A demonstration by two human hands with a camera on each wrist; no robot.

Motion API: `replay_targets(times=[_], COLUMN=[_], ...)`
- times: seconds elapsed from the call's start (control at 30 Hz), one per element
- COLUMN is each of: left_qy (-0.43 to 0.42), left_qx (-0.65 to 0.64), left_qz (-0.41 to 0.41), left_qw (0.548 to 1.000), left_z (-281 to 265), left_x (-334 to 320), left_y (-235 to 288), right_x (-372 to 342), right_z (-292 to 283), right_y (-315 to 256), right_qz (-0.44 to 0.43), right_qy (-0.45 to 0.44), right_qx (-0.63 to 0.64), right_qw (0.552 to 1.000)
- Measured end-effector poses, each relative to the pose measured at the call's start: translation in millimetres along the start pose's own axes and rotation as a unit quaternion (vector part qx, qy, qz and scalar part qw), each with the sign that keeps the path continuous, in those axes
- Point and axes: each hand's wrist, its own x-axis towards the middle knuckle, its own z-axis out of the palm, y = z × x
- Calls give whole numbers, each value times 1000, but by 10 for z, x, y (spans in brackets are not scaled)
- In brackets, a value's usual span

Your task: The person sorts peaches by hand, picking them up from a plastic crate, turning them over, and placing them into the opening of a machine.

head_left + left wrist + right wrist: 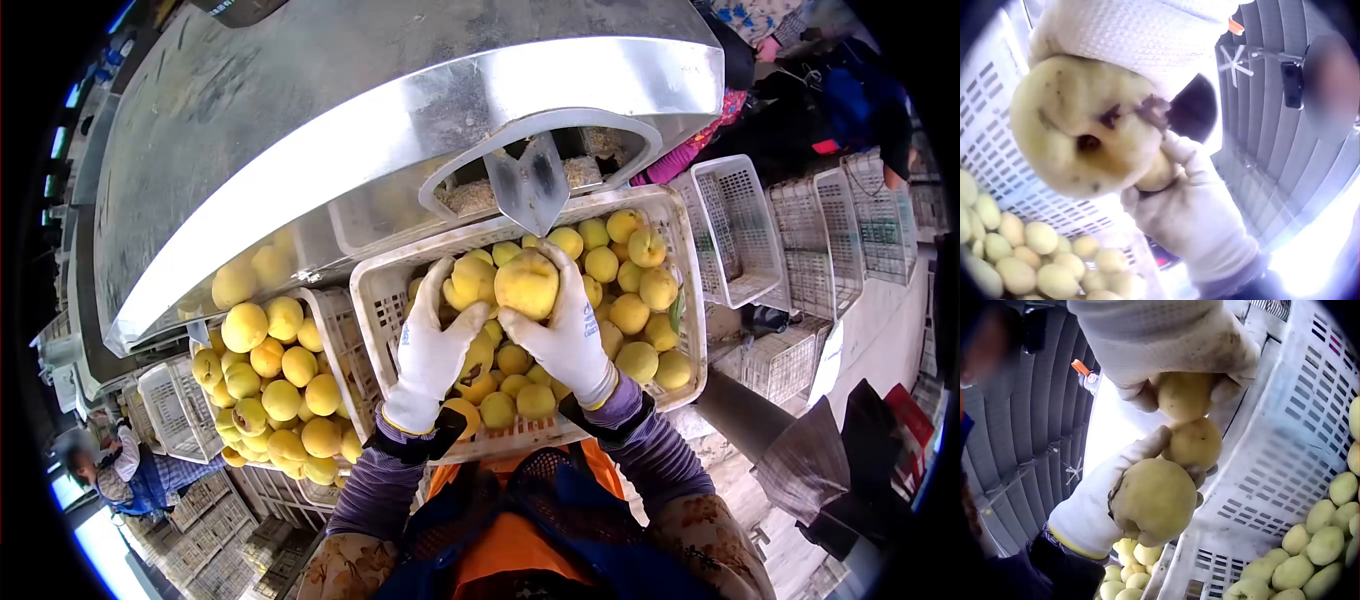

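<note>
Over the middle of the crate (380,310), the right grip (568,338) curls half-closed round one fruit (527,284), the left grip (435,345), at its nine o'clock, likewise round other fruit (470,280), probably light, easily bruised, best cupped by the sides.

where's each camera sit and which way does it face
Head: worn on the head, facing forward and down at the crate; left hand, right hand and sleeves show.
Left wrist: on that wrist, facing held fruit; both hands, blurred head show.
Right wrist: on that wrist, facing the fruit; both hands, head.
Both wrist views share the ribbed roof.
</note>
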Motion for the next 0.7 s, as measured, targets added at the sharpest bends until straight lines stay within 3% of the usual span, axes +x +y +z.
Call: replay_targets(times=[0.03, 0.1, 0.13, 0.2, 0.23, 0.27, 0.33, 0.4, 0.47, 0.53, 0.57, 0.6, 0.67, 0.7], left_qy=[11, 25, 24, 28, 27, 20, 8, 40, 60, 86, 97, 89, 79, 81], left_qx=[-20, -61, 20, 183, 152, 155, 164, 241, 318, 345, 358, 351, 333, 353], left_qz=[9, 30, 46, 70, 102, 100, 89, 156, 201, 221, 235, 256, 293, 326], left_qw=[1000, 997, 998, 980, 983, 983, 982, 957, 925, 908, 899, 896, 893, 873], left_z=[35, 77, 66, -12, -43, -41, -39, -74, -50, -7, 5, 22, 77, 131], left_x=[-44, -69, -49, -24, 15, 3, -56, -12, 5, 29, 53, 59, 20, -23], left_y=[199, 599, 666, 738, 564, 579, 589, 389, 506, 525, 552, 578, 592, 581], right_x=[20, 98, 195, 557, 762, 865, 1064, 1288, 1406, 1380, 1159, 912, 404, 271], right_z=[-57, -93, -98, -16, 61, 83, 127, 192, 232, 135, 54, 26, 70, 87], right_y=[-190, -548, -622, -429, -94, 87, 149, 189, 211, -97, -430, -503, -557, -554], right_qz=[-54, -150, -206, -175, -206, -131, -178, -185, -186, -195, -155, -206, -160, -138], right_qy=[13, 77, 110, 145, 176, 171, 189, 198, 206, 229, 185, 164, -51, -40], right_qx=[-83, -129, -161, -264, -331, -299, -338, -348, -381, -413, -301, -235, -72, -50], right_qw=[995, 977, 959, 937, 904, 930, 905, 898, 882, 859, 922, 935, 983, 988])
